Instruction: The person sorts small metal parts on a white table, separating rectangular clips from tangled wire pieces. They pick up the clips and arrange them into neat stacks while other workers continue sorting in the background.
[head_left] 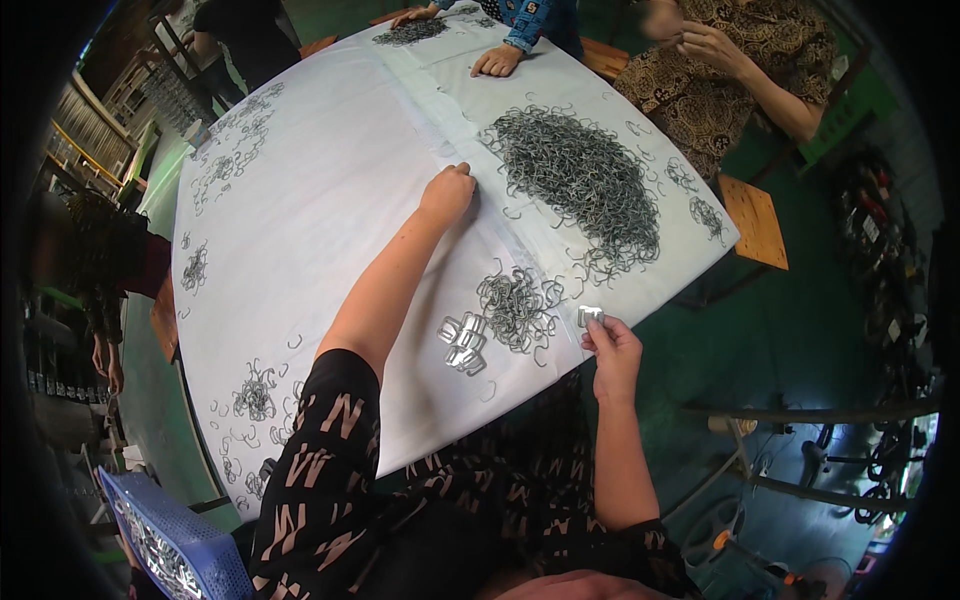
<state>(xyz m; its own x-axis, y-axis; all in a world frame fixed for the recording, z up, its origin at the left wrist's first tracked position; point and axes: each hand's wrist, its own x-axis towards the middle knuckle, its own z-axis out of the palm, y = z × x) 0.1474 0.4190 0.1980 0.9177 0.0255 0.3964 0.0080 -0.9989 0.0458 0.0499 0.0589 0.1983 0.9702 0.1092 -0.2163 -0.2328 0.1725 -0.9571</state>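
My left hand [450, 193] is stretched out over the white table, its fingers curled closed near the seam in the covering. Whatever it may hold is hidden. At the near right edge my right hand [614, 352] pinches a small shiny metal buckle-like piece [590, 315] between thumb and fingers. Between my arms lies a small pile of curved grey wire hooks [517, 308]. Beside it, to the left, rests a cluster of shiny buckle-like pieces [463, 343]. Farther off spreads a large heap of the same kind of hooks [580, 185].
Loose hooks [255, 395] lie scattered along the table's left side. A co-worker's hand [497, 61] rests on the far edge; another person [720, 70] sits at the far right by a wooden stool [755, 222]. A blue basket [170, 530] holding metal pieces stands at lower left.
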